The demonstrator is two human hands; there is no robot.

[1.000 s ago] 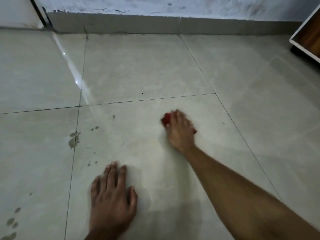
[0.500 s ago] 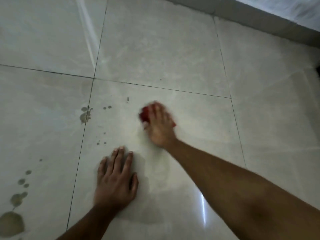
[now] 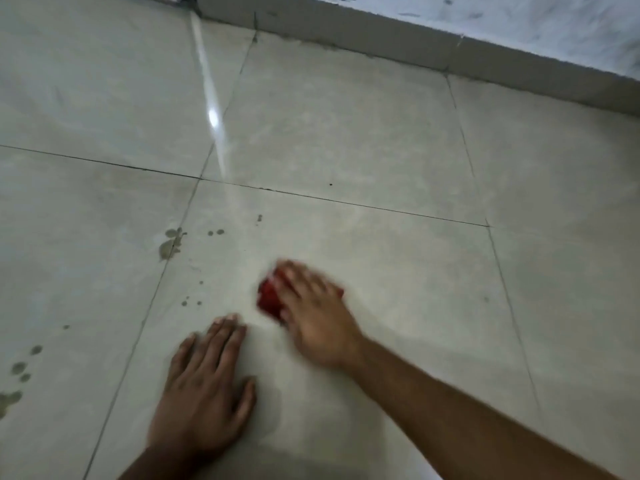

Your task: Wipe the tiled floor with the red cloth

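Note:
My right hand (image 3: 315, 313) presses a bunched red cloth (image 3: 269, 298) flat against the pale grey tiled floor (image 3: 346, 133); only the cloth's left part shows from under the fingers, and the hand is motion-blurred. My left hand (image 3: 204, 389) lies palm down on the same tile, fingers spread, a short way to the lower left of the cloth, holding nothing. Dark wet spots (image 3: 169, 245) dot the floor to the left of the cloth along a grout line.
A low grey skirting and a whitish wall (image 3: 519, 26) run across the top right. More dark drops (image 3: 20, 372) sit at the far left edge. A bright light streak (image 3: 213, 116) reflects on the tiles at upper left.
My right hand with the cloth has slid back toward me and closer to my left hand. The view has shifted, bringing the wall back into sight. My left hand stays planted.

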